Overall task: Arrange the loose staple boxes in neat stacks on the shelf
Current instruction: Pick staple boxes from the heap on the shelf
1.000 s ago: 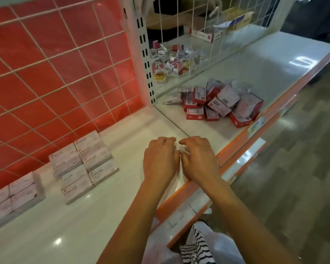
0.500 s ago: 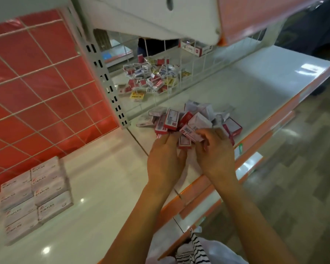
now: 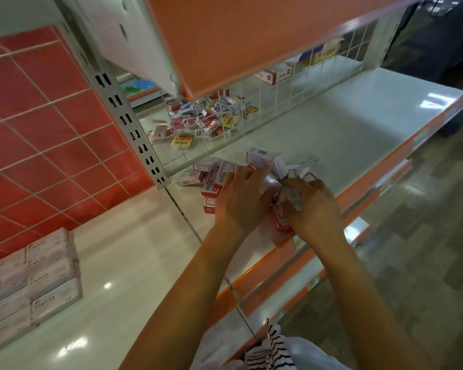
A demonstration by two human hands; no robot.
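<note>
A loose pile of small red-and-white staple boxes lies on the white shelf near its orange front edge. Both my hands are in the pile. My left hand lies over the boxes on the pile's left side, fingers curled onto them. My right hand grips several boxes gathered against its palm. Neat stacks of white staple boxes stand at the far left of the shelf.
A wire grid divider backs the shelf, with another heap of small boxes behind it. An orange-edged upper shelf hangs close overhead. A red panel with wire mesh closes the back left. Floor lies to the right.
My hands moved from the bare shelf front forward into the loose pile and closed on boxes. My view dropped lower, bringing the upper shelf into sight.
</note>
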